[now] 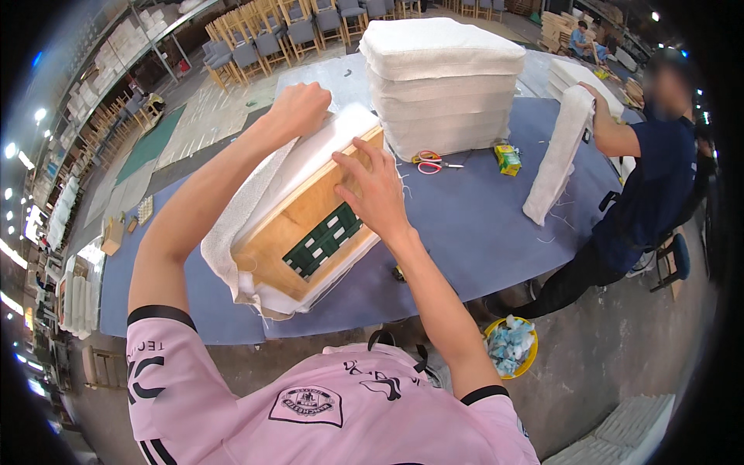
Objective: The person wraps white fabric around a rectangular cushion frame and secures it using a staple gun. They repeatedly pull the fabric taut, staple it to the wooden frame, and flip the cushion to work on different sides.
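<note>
A chair seat [263,260] stands tilted on the table before me. Its plywood underside faces me, with dark green woven webbing [324,240] in the opening. White padding [341,133] shows along its far side, and a light grey fabric cover [221,252] hangs loosely round it, frayed at the rim. My left hand [301,110] is closed in a fist at the far edge, holding the cover; its fingertips are hidden. Against the wooden underside, near its upper right edge, rests my right hand [376,186], fingers spread and touching the board.
Beyond the seat stands a stack of covered cushions [442,93]. Red-handled scissors [434,163] and a small yellow-green box [508,159] lie beside it. At right, a co-worker [651,163] holds a covered cushion [559,151]. A yellow bucket of scraps [533,361] stands on the floor.
</note>
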